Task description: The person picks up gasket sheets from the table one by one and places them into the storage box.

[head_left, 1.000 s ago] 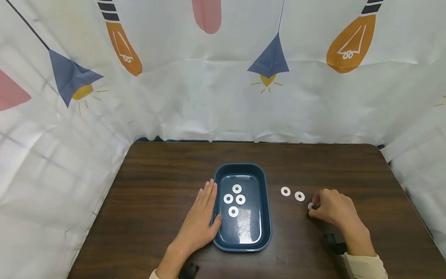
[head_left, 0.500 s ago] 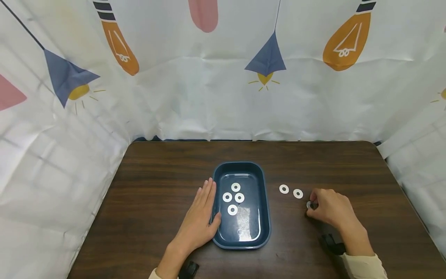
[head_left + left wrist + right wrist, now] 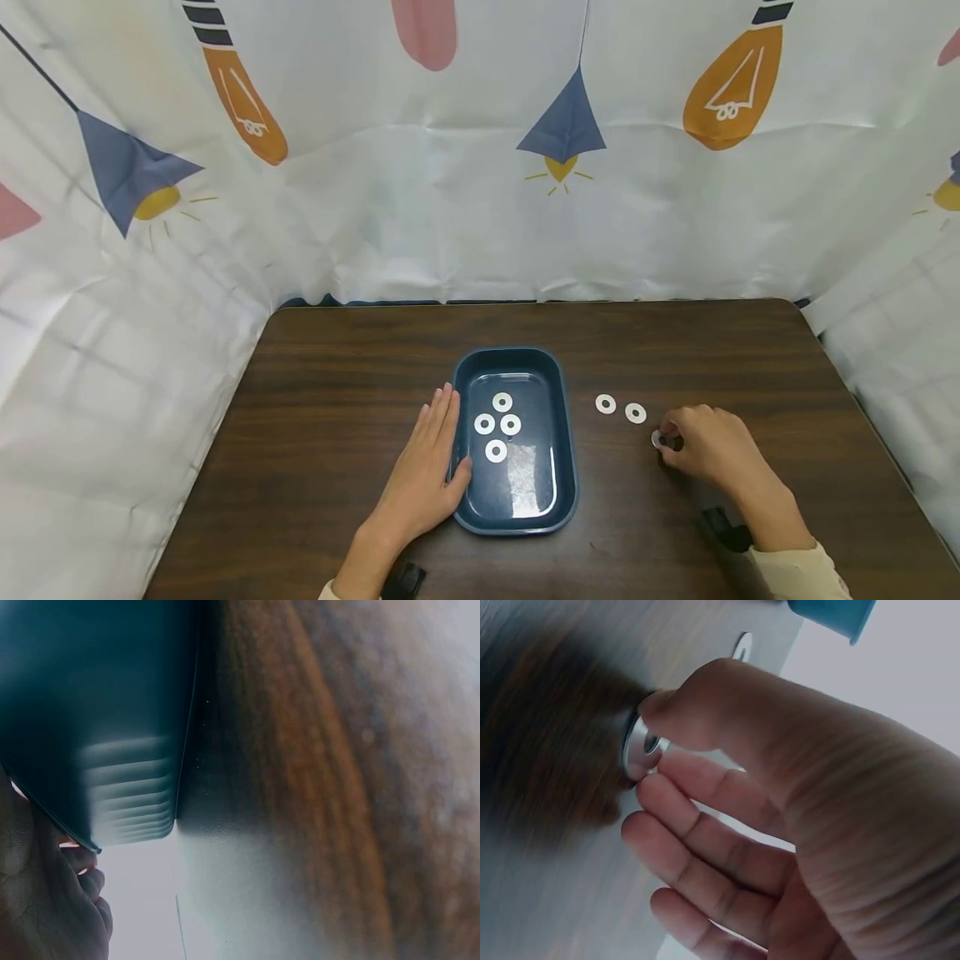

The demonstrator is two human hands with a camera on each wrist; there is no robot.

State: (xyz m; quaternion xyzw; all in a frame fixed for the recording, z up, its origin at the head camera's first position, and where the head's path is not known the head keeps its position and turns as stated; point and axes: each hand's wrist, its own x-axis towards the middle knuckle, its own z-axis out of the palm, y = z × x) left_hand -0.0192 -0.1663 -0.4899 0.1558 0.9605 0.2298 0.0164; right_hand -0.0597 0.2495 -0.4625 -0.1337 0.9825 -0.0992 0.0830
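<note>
Between the tray (image 3: 538, 417) and the right edge of the desk (image 3: 750, 358), the right hand (image 3: 708, 443) pinches a washer (image 3: 637, 754) that looks light, stiff and probably slippery, best taken by its rim, while the left hand (image 3: 425, 467) lies straight-fingered along the tray's left edge.

Left sleeve (image 3: 328, 592): cream cloth, only a small edge showing; near side and left of the blue tray (image 3: 491, 496).
Right sleeve (image 3: 801, 573): cream cloth, plain, lightly creased; near side and right of the tray, well apart.
Left wrist unit (image 3: 405, 581): black, small, boxy; near the tray's near left corner.
Right wrist unit (image 3: 727, 531): black, angular; right of the tray.
Left hand (image 3: 422, 475), right hand (image 3: 711, 446): bare.
</note>
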